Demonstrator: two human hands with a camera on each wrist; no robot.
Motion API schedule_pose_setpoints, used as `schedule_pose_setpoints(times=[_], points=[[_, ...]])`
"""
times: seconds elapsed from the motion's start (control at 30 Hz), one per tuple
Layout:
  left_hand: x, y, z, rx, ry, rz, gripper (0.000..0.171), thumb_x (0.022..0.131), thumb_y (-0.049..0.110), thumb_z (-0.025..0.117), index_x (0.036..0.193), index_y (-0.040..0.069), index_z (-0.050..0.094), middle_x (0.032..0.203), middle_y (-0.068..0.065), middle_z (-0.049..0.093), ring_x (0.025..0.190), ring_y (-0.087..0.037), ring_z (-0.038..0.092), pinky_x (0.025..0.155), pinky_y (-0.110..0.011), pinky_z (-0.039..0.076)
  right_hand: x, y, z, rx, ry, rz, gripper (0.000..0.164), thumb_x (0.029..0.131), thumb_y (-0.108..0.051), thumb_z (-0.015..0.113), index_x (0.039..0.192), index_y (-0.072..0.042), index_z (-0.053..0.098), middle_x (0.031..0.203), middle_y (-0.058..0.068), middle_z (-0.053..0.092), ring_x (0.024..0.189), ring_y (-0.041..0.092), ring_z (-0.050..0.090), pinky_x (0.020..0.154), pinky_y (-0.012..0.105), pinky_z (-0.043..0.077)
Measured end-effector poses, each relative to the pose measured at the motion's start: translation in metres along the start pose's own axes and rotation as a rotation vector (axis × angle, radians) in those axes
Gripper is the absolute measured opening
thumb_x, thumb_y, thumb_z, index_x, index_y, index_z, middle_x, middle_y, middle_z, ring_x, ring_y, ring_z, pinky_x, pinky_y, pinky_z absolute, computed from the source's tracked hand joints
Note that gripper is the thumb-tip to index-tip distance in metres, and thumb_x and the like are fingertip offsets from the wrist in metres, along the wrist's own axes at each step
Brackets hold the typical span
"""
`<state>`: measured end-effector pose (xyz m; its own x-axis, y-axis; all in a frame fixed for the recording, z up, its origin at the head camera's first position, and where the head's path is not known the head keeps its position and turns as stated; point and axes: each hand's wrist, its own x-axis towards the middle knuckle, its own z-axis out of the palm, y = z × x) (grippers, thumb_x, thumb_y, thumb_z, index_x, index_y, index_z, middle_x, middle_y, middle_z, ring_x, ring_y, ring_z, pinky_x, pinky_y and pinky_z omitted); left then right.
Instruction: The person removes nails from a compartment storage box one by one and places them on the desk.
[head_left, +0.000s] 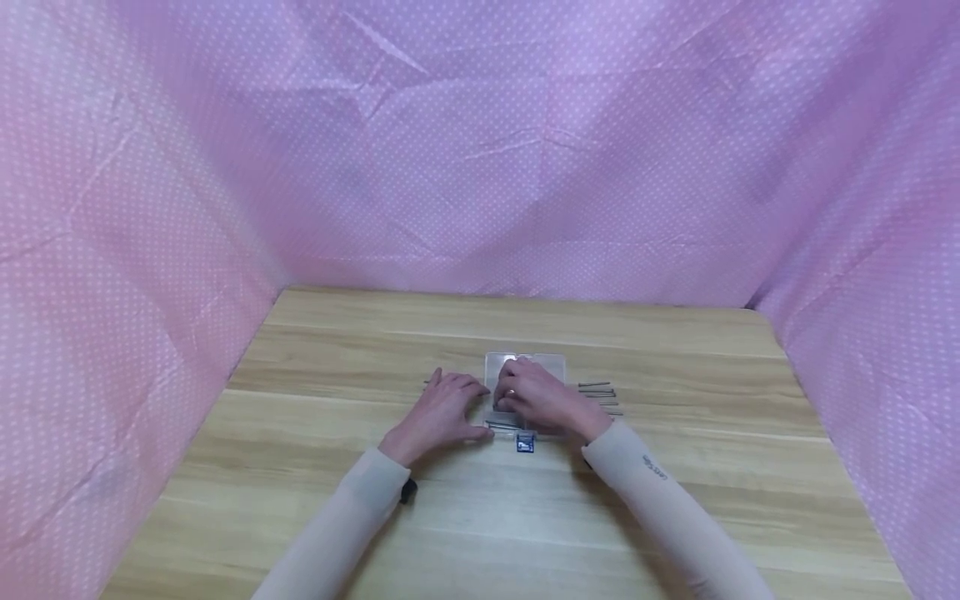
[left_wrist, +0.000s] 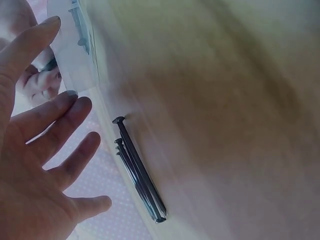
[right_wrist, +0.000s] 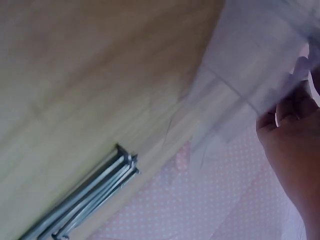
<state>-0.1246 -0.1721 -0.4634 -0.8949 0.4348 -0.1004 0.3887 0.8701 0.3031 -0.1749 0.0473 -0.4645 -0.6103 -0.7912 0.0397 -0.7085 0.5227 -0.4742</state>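
A clear plastic box (head_left: 561, 367) stands on the table, with nails (head_left: 504, 426) lying in its near part. My left hand (head_left: 442, 408) is at the box's left side, fingers spread; thumb and forefinger reach its wall, shown in the left wrist view by the hand (left_wrist: 45, 150). My right hand (head_left: 536, 396) reaches down into the box from the right with bent fingers. In the right wrist view the right hand (right_wrist: 292, 135) is partly hidden by the clear wall (right_wrist: 235, 80). I cannot tell whether its fingertips hold a nail.
Several loose nails (head_left: 597, 394) lie right of the box, and more nails (left_wrist: 137, 170) lie on its left. A small blue label (head_left: 525, 442) is at the box's front edge. Pink dotted cloth (head_left: 487, 167) hangs behind the wooden table (head_left: 337, 350) and along both sides.
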Motion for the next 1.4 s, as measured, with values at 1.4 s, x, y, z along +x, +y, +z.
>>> schedule_pose_setpoints(times=[1.4], points=[[-0.007, 0.009, 0.005, -0.01, 0.035, -0.004, 0.074, 0.08, 0.054, 0.085, 0.135, 0.009, 0.066, 0.14, -0.013, 0.062, 0.135, -0.034, 0.052, 0.121, -0.066, 0.019, -0.083, 0.018, -0.029, 0.008, 0.377, 0.014, 0.008, 0.091, -0.003, 0.075, 0.098, -0.006, 0.072, 0.095, 0.003, 0.069, 0.096, 0.025, 0.062, 0.089, 0.046, 0.053]])
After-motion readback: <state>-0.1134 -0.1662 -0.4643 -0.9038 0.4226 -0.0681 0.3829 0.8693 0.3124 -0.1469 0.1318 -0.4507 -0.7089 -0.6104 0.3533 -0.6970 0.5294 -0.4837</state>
